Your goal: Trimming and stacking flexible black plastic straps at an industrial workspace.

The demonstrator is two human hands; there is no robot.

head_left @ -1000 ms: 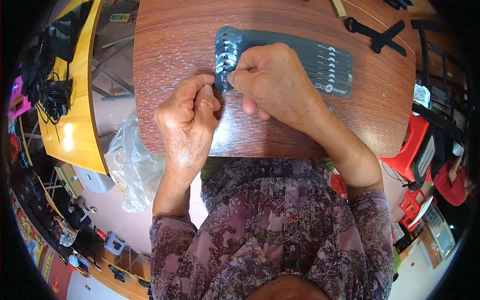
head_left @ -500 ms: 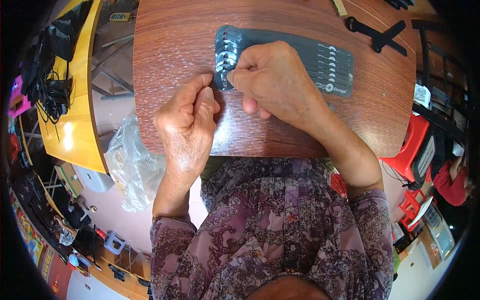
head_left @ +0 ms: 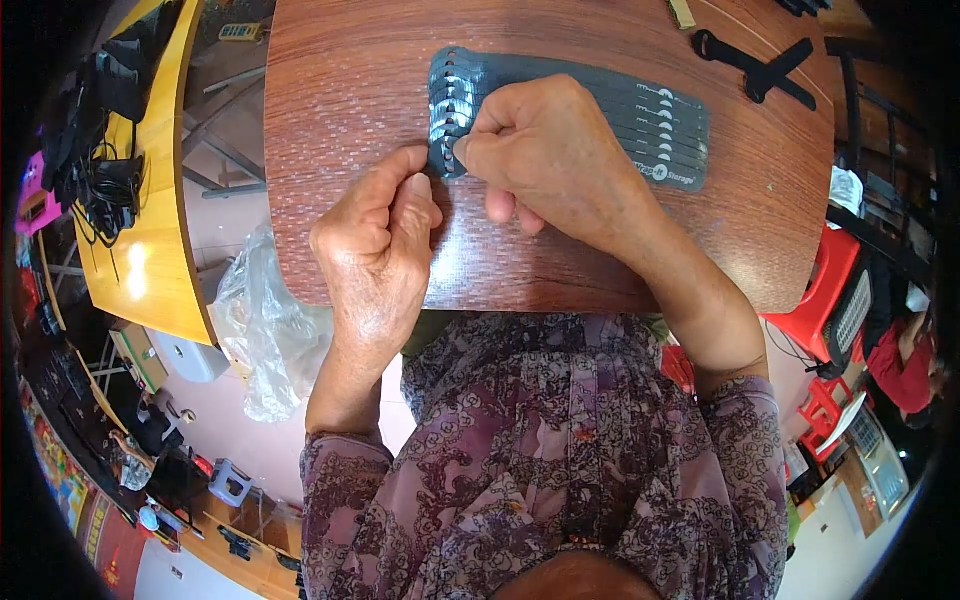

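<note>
1 dk strap set (head_left: 628, 112) pinched & part hidden by R hand (head_left: 548, 155); L hand (head_left: 374, 230) grip unclear.

White lettering (head_left: 680, 177) is running along the near right corner of the dark strap set (head_left: 625, 110), in the far half of the worktop (head_left: 350, 100), with a white disc breaking the line; the right hand (head_left: 555, 155) is slightly overlapping its start. White half-round marks (head_left: 666, 125) with tiny print are repeating along the set's right end. Beyond the worktop's left edge, a red banner (head_left: 95, 530) is carrying yellow characters, too small to read.
</note>
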